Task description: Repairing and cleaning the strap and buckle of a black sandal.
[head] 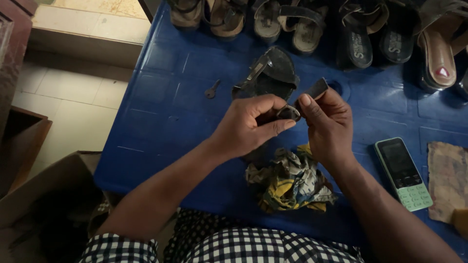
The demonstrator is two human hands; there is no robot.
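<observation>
Over a blue plastic table (161, 112), my left hand (246, 126) and my right hand (326, 124) meet on one dark sandal strap (316, 90) that carries a metal buckle (288, 113). The left thumb and fingers pinch the buckle end. My right hand grips the strap, whose free end sticks up past the thumb. A dark sandal (270, 73) lies on the table just beyond the hands. A crumpled patterned cloth (290, 182) sits right below them.
A row of sandals (312, 24) lines the far edge. A small key (212, 90) lies to the left, a green keypad phone (403, 173) and a worn brown piece (447, 178) to the right. A cardboard box (39, 195) stands on the tiled floor at left.
</observation>
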